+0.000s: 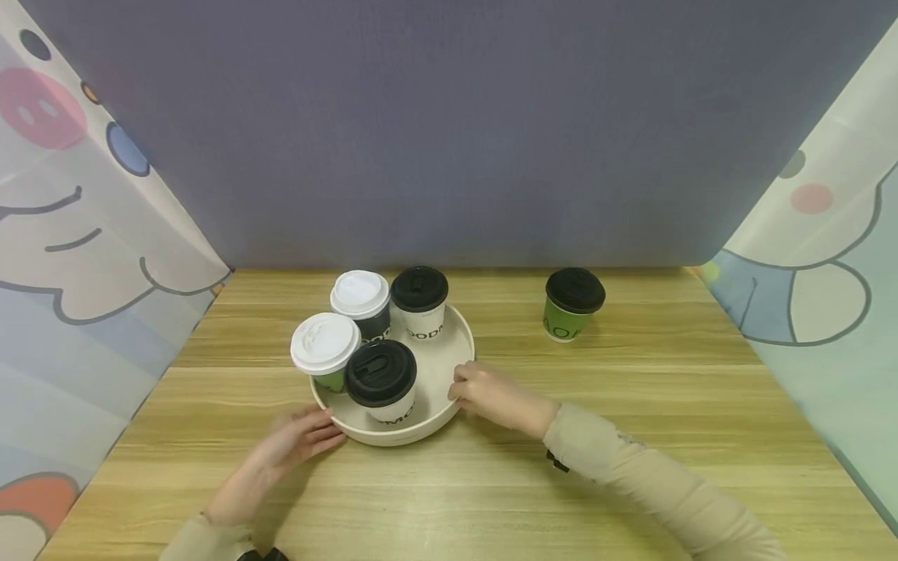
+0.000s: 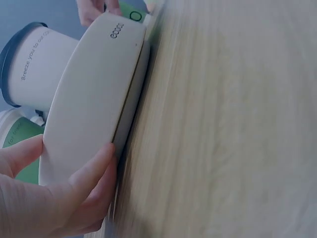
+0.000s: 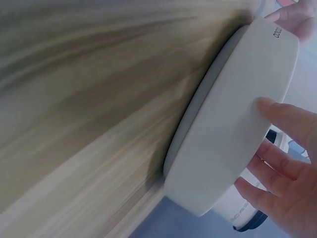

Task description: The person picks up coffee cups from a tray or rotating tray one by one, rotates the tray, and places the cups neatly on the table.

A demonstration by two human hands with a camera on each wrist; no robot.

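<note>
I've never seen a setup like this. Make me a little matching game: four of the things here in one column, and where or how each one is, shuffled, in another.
Column one
1. Tray
2. Green cup with black lid
3. Green cup with white lid
4. Dark cup with white lid

Column two
A. In the tray, leftmost of all the cups in the head view
B. On the wooden table, outside the tray
C. Cream-coloured, four cups in it
D. At the back of the tray

Pairs: 1-C, 2-B, 3-A, 4-D

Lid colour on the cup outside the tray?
Black lid, on the green cup; best in the head view.
</note>
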